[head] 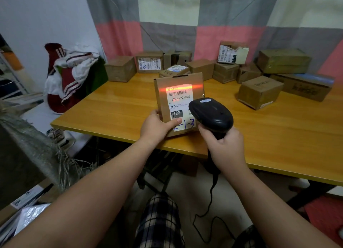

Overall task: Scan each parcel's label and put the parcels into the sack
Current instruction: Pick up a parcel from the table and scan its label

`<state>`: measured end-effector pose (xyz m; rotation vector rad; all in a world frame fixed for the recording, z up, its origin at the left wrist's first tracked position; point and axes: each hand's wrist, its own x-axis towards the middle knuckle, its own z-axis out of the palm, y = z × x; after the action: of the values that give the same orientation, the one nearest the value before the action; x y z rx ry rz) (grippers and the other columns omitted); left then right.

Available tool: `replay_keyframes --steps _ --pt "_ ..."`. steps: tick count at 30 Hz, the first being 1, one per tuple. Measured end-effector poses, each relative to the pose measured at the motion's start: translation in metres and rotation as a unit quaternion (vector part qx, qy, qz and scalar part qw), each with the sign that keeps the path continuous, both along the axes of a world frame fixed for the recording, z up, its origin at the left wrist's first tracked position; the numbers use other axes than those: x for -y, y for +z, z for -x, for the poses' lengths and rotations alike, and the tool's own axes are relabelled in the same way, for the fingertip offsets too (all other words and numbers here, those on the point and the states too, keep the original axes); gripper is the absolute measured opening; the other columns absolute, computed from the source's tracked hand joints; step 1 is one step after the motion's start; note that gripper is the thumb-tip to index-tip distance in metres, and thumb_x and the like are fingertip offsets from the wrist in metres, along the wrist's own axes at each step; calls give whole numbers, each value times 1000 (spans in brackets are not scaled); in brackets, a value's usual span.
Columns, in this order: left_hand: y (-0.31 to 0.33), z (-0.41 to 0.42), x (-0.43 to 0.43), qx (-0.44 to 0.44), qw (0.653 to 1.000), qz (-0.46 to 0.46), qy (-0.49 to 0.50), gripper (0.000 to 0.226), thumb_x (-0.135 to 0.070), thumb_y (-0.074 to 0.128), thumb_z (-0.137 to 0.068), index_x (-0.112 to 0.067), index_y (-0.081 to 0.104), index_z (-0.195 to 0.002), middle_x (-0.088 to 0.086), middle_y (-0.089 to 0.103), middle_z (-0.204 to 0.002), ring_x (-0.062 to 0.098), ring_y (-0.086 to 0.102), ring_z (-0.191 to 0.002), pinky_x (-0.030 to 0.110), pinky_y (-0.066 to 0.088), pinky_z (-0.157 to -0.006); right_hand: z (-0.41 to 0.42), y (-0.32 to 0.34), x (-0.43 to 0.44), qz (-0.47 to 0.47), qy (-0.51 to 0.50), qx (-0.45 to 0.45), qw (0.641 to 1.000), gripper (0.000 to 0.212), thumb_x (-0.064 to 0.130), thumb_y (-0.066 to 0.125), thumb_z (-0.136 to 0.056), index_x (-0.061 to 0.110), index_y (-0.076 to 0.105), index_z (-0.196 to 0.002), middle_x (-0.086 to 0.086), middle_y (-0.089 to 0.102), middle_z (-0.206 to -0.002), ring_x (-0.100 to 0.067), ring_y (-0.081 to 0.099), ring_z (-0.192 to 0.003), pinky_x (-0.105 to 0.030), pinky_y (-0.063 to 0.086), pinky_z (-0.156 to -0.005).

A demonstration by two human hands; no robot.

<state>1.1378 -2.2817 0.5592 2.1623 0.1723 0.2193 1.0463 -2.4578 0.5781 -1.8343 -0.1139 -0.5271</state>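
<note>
Forearms stretch forward over the table (115,106) edge. The right hand (225,145) wraps its fingers round the handle of the black scanner (211,114). The left hand (156,127) grips the parcel (161,91) upright, thumb on its label (179,101), a red beam across the barcode. Behind it sit other parcels (259,91).

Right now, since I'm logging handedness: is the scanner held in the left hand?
No, the right hand grips the scanner, while the left hand holds the parcel.

Dim, warm indoor light; soft sheen on the glossy orange wooden bench (115,106). A red scan line (196,85) glares across the white paper label (179,99). Wide-angle distortion bends the edges.
</note>
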Motion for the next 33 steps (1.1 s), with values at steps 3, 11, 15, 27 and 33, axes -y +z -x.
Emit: replay_keyframes --steps 3,11,15,27,33 --pt "2 0 1 0 1000 -7 -1 78 -54 78 -69 -13 49 -129 3 63 -125 18 60 -109 26 45 -77 1 1 -1 12 8 1 1000 16 32 70 -83 23 68 -96 5 69 -89 -4 63 -90 -21 49 -74" --pt "1 0 2 -3 1000 7 3 73 -52 78 -70 -14 51 -125 2 65 -120 16 62 -104 26 46 -75 2 -1 -4 34 -6 0 999 12 35 68 -82 25 66 -88 8 66 -79 0 61 -80 -9 42 -63" --pt "-1 -2 1 -6 1000 4 2 76 -56 77 -69 -15 50 -126 1 65 -120 17 62 -105 28 49 -77 2 -3 -3 27 2 -1 1000 11 31 70 -82 24 68 -91 6 68 -82 -1 62 -83 -11 44 -65" --pt "5 68 -57 44 978 188 78 94 -66 78 -42 -32 36 -119 -4 51 -124 11 58 -108 38 51 -94 2 4 -46 -40 145 -54 987 32 25 76 -78 26 66 -108 9 69 -103 1 63 -97 -12 48 -77" --pt "-20 167 -155 117 937 249 216 67 -30 81 -73 -41 35 -120 -11 56 -114 7 65 -97 36 58 -78 8 -15 -130 -49 254 -146 955 17 21 75 -80 28 65 -92 5 72 -78 -8 69 -76 -23 56 -67"
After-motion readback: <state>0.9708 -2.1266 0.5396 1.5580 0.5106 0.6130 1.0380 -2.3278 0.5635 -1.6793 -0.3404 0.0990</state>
